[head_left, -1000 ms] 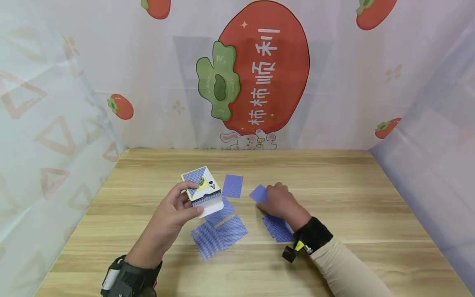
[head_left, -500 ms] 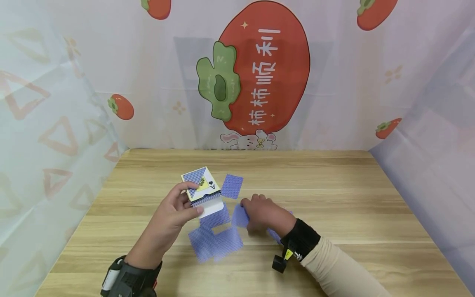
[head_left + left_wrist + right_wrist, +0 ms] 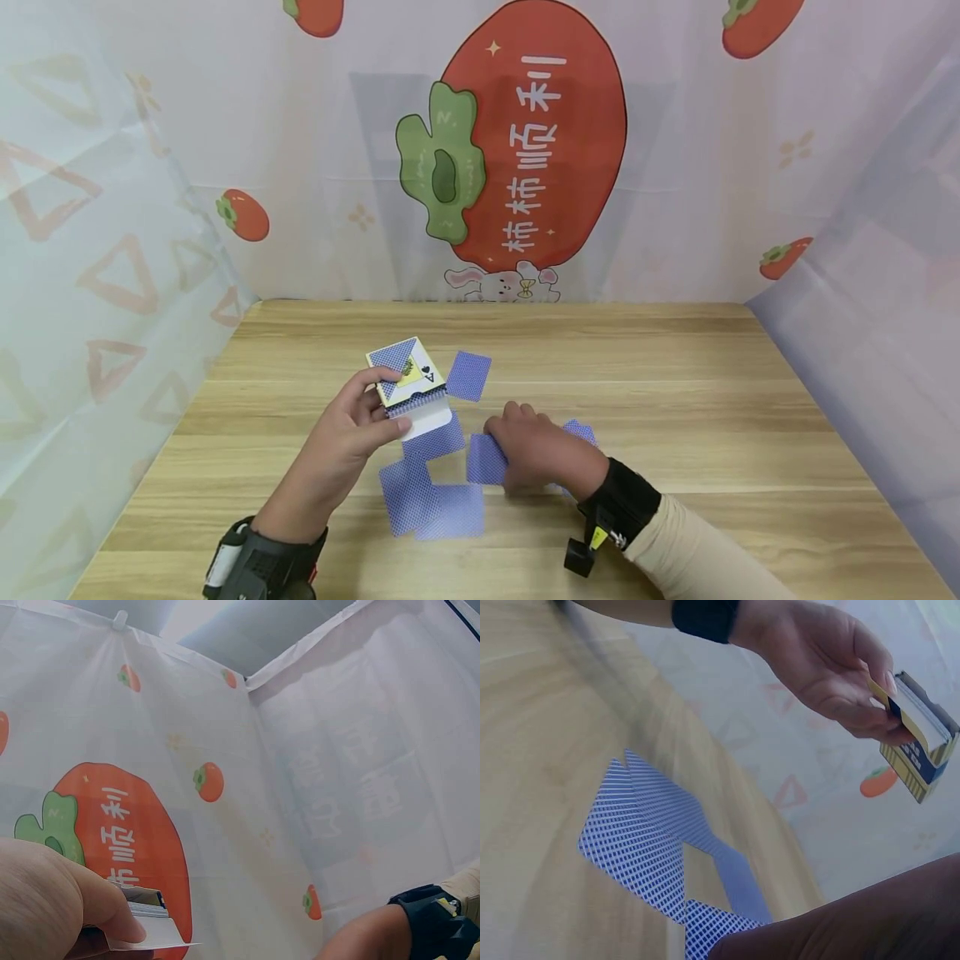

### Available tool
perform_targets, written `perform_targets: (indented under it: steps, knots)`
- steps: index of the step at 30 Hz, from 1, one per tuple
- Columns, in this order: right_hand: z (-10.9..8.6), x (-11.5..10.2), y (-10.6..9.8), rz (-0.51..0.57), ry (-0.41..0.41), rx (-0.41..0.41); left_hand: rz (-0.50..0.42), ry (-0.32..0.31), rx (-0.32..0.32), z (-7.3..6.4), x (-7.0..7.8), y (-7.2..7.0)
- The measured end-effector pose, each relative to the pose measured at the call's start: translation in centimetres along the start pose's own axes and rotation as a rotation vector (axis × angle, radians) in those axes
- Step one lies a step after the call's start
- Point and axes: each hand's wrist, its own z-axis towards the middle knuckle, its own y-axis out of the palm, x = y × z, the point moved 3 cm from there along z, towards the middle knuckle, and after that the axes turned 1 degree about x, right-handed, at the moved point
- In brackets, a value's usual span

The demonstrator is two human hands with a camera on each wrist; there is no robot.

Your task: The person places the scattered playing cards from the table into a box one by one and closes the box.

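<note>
My left hand (image 3: 351, 425) holds a playing-card box (image 3: 412, 375) above the left of the table, thumb on its open white flap. In the right wrist view, the stacked edges of cards (image 3: 922, 712) show inside the box. Low over the table, my right hand (image 3: 543, 450) has its fingers curled over a blue-backed playing card (image 3: 486, 460), its left part sticking out. More playing cards (image 3: 579, 431) lie partly hidden behind that hand. To its left, several face-down playing cards (image 3: 408, 496) lie overlapping below the box. Another single card (image 3: 469, 375) rests by the box's right side.
The wood-grain table (image 3: 675, 375) is enclosed by hanging cloth (image 3: 300, 125) at the back and both sides, printed with persimmons. Both wrists carry black straps; a small black camera (image 3: 579, 557) hangs off the right one.
My right hand has come left and nearer to me, and the card at its fingers is lower now. Cards below the box have shifted, one turning. My left hand stays in place with the box.
</note>
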Motion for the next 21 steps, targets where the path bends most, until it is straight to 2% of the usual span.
perform_targets:
  steps: [5, 11, 14, 17, 19, 21]
  knots:
    - [-1.5, -0.4, 0.3, -0.012, -0.055, 0.003, -0.003, 0.012, -0.003, 0.1, 0.0, 0.0]
    - [-2.8, -0.6, 0.4, 0.057, -0.075, -0.13, -0.007, 0.013, 0.0, 0.1, -0.1, 0.0]
    - [-3.2, -0.6, 0.1, 0.067, -0.168, -0.202, -0.006, 0.008, 0.001, 0.1, -0.1, 0.0]
    - [-3.5, -0.6, -0.8, 0.132, -0.309, -0.271, -0.002, 0.0, 0.001, 0.2, -0.2, 0.1]
    - [-3.7, -0.7, -1.6, 0.23, -0.413, -0.309, 0.0, -0.002, 0.0, 0.2, -0.3, 0.1]
    - [-3.9, -0.9, -2.4, 0.382, -0.498, -0.344, 0.0, -0.001, -0.002, 0.2, -0.3, 0.1]
